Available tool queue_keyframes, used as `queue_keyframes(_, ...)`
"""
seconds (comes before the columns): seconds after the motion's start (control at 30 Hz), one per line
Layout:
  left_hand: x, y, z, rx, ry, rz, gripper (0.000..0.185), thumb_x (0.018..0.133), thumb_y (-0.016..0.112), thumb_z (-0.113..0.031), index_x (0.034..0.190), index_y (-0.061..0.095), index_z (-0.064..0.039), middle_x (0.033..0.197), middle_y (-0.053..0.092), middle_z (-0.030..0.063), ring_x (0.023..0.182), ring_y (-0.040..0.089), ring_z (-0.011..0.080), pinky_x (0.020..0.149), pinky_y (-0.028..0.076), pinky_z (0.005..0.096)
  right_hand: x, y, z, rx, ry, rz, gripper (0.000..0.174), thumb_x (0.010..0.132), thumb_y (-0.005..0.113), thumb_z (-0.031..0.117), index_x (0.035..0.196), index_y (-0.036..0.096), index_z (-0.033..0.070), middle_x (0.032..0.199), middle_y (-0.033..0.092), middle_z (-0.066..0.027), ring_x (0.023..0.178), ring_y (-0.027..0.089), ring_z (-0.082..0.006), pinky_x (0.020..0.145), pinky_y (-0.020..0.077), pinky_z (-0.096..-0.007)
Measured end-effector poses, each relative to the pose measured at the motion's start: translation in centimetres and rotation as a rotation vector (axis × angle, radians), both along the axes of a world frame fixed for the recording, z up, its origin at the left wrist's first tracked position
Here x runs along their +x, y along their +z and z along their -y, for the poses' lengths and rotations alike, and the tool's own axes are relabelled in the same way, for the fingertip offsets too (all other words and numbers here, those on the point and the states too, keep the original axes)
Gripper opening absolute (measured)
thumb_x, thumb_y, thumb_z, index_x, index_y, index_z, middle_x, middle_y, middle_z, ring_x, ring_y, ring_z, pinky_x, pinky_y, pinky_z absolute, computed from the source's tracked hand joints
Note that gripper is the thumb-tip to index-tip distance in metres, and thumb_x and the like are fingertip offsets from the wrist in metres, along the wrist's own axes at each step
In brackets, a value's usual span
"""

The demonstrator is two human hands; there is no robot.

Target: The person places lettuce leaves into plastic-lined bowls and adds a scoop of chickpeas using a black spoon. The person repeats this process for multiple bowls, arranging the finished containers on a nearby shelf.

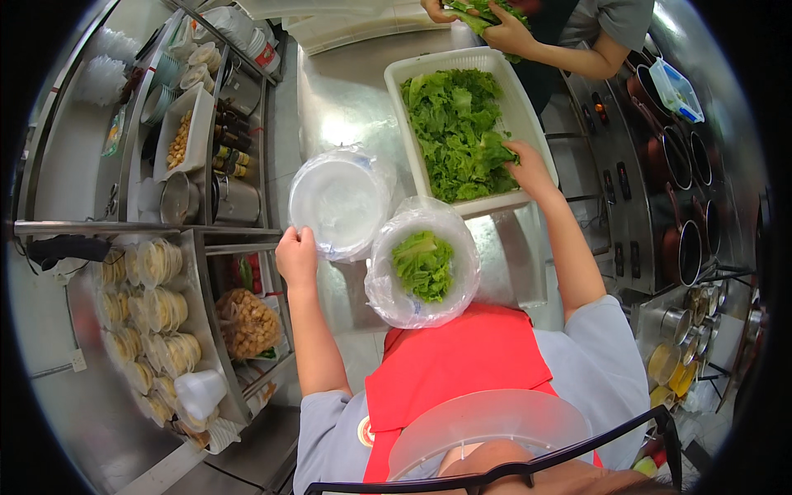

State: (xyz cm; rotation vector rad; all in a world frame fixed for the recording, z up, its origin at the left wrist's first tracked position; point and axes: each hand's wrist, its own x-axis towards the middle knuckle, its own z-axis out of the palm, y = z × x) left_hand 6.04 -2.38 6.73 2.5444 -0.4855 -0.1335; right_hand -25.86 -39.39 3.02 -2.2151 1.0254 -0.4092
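Observation:
My left hand (pixel 296 257) pinches the lower left edge of a white bowl (pixel 334 201) covered in clear plastic film. My right hand (pixel 531 168) is at the right side of a white plastic crate (pixel 550 148), its fingers closed on a lettuce leaf (pixel 495 150). Loose green leaf lettuce (pixel 448 136) fills much of that crate. Close to my apron, a second plastic-lined bowl (pixel 461 272) holds a small heap of lettuce (pixel 424 266). The two bowls sit side by side on a steel table (pixel 337 74).
Across the crate, another person's hands (pixel 510 34) hold lettuce. Steel shelving (pixel 269 154) on the left carries tubs, jars and pots. Below it stand several stacked lidded containers (pixel 164 309). Several pans (pixel 677 158) rest on the right-hand counter.

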Motion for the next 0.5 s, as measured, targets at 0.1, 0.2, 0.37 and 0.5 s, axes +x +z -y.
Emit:
queue_keyframes(0.1,-1.3,1.8,-0.1,0.143,-0.047,0.181,0.032,0.086,0.062,-0.032,0.074,0.057,-0.003,0.081,0.068,0.0154,0.072,0.063,0.0408,0.066,0.048,0.0514,1.5,-1.0,-1.2,-0.149,0.037,-0.044,0.065,0.078,0.083,0.008,0.139,0.06,0.014,0.145,0.05,-0.0202,0.123,0.056,-0.0389,0.102,0.0483,-0.0445)
queue_keyframes(0.2,-1.1,2.4,0.6,0.02,-0.005,0.201,0.027,0.082,0.067,-0.032,0.085,0.066,-0.005,0.089,0.071,0.0166,0.081,0.068,0.0394,0.072,0.052,0.0506,3.6,-2.4,-2.4,-0.149,0.114,-0.2,0.068,0.072,0.087,0.01,0.136,0.062,0.016,0.14,0.051,-0.0205,0.122,0.056,-0.0399,0.102,0.0494,-0.0473)
queue_keyframes(0.37,1.2,1.5,1.0,0.013,-0.048,0.145,0.025,0.079,0.07,-0.026,0.089,0.068,-0.002,0.088,0.072,0.0191,0.085,0.07,0.0393,0.077,0.055,0.0479,4.7,-4.0,-1.7,-0.065,0.05,-0.025,0.045,0.076,0.085,0.012,0.118,0.07,0.005,0.116,0.065,-0.0182,0.11,0.063,-0.0377,0.091,0.0517,-0.0444)
queue_keyframes(0.5,3.0,1.1,0.4,-0.273,-0.009,-0.269,0.017,0.079,0.068,-0.016,0.082,0.066,0.0,0.072,0.068,0.0134,0.065,0.067,0.0261,0.068,0.054,0.0396,3.0,-4.6,-1.0,0.078,-0.092,0.305,0.035,0.083,0.08,0.012,0.111,0.068,-0.004,0.106,0.069,-0.0208,0.097,0.066,-0.0361,0.082,0.051,-0.0405)
